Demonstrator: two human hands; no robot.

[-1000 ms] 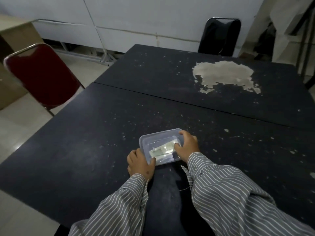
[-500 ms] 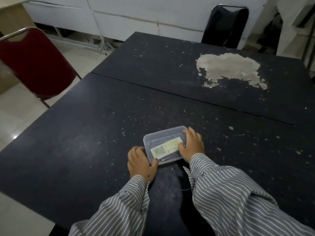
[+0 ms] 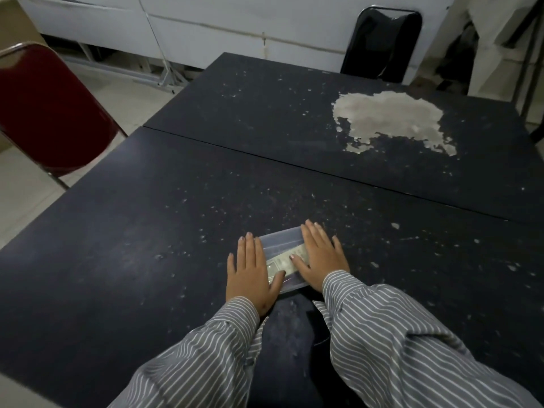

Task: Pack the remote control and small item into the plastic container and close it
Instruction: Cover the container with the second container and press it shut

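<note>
A clear plastic container [image 3: 282,240] with its lid on lies on the dark table [image 3: 147,231] close in front of me. Through the lid I see the white remote control [image 3: 284,262] lying slantwise inside. The small item is not visible. My left hand [image 3: 250,269] lies flat with fingers stretched over the container's left end. My right hand [image 3: 319,254] lies flat over its right end, thumb on the lid above the remote. Both palms rest on the lid and grip nothing.
A second dark table [image 3: 279,113] adjoins at the back, with a large pale patch [image 3: 391,119] of worn surface. A red chair [image 3: 44,113] stands at the left and a black chair [image 3: 382,42] at the far side. White wall panels run behind.
My left hand has gone from a fist at the container's near-left corner to flat on the lid. My right hand has flattened too. The view has shifted slightly.
</note>
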